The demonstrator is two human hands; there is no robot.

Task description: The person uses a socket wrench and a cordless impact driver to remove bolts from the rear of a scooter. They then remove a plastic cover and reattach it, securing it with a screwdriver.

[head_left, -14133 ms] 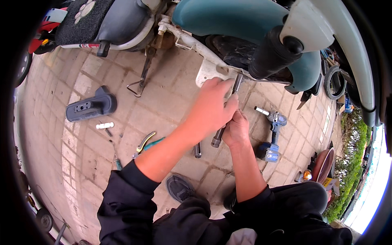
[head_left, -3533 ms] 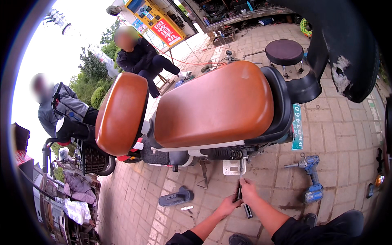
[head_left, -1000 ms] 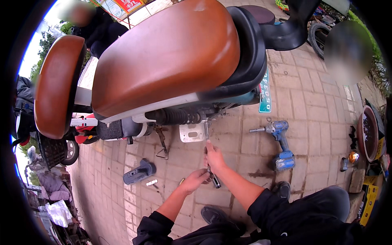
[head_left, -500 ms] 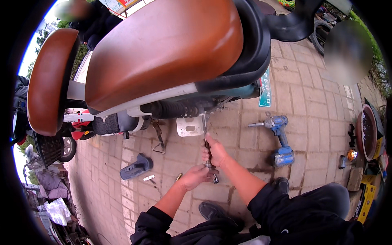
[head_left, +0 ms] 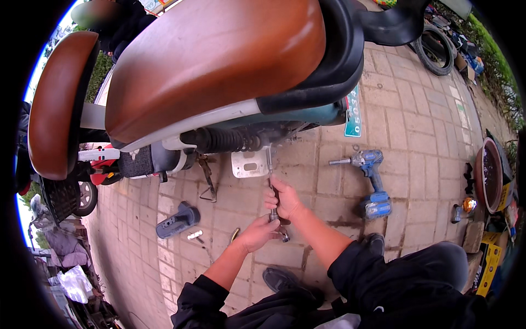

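My right hand (head_left: 282,198) is closed on the shaft of a long metal socket wrench (head_left: 269,163), whose far end reaches the scooter's underside by a perforated light metal bracket (head_left: 239,162). Below it, my left hand (head_left: 259,232) grips the wrench's lower part, fingers wrapped round it. Above the bracket is a black coiled shock absorber (head_left: 216,140) under the brown seat (head_left: 213,66). A blue cordless impact driver (head_left: 372,172) lies to the right. A grey plastic part (head_left: 175,222), a small white tube (head_left: 195,234) and a yellow-handled tool (head_left: 235,233) lie to the left.
A person (head_left: 121,27) in dark clothes is beyond the seats. A spare tire (head_left: 424,52) lies at upper right. A reddish round basin (head_left: 483,194) and yellow boxes (head_left: 487,266) are at right. Piled scrap (head_left: 71,290) lines the left edge of the paving (head_left: 411,126).
Over the last second my hands and the wrench have shifted slightly up and left in the view, along with the surroundings. Fourteen seconds ago my left hand was higher on the wrench than my right.
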